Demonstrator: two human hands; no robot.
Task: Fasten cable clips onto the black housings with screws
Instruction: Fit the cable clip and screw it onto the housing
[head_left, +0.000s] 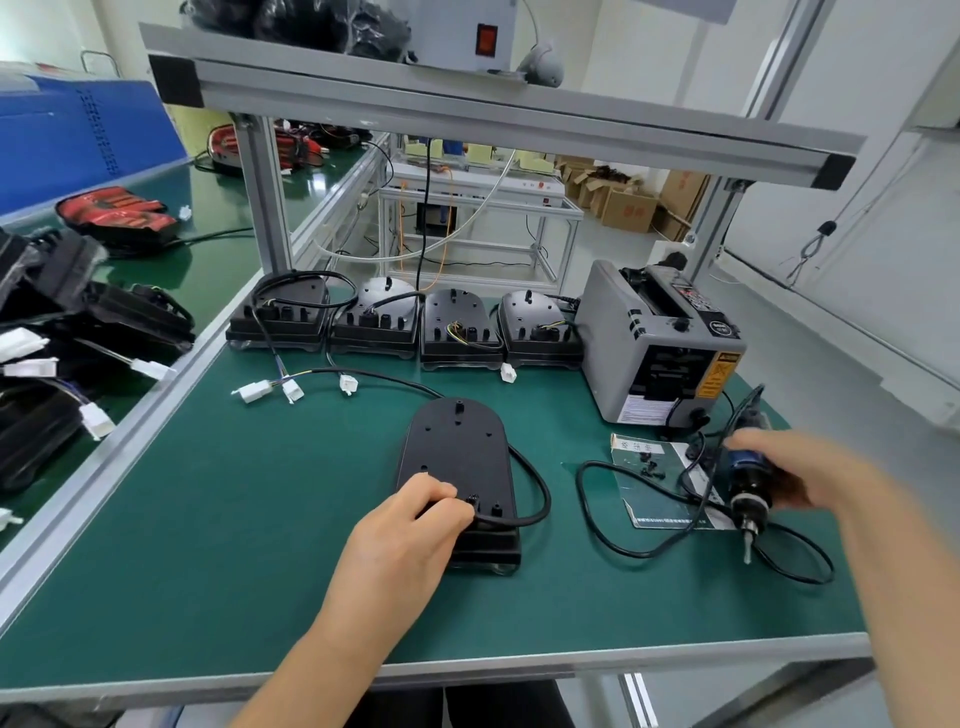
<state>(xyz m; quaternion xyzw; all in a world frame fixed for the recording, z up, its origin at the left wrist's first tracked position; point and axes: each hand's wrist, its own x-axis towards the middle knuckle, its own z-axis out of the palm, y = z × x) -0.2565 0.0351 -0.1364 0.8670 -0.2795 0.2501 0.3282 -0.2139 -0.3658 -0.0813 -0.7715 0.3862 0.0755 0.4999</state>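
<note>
Near the middle of the green bench (208, 519), the left hand (410, 525) curls its fingers over the near end of the flat-lying black housing (457, 447), beside its black cable (543, 493), while the blurred right hand (810, 473) wraps around an electric screwdriver (748, 493), tip down, near the bench's right edge.

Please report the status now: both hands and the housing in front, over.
Left hand pinches cable on black housing. Right hand grips electric screwdriver, bit down, apart from housing. Only its cord lies between.
</note>
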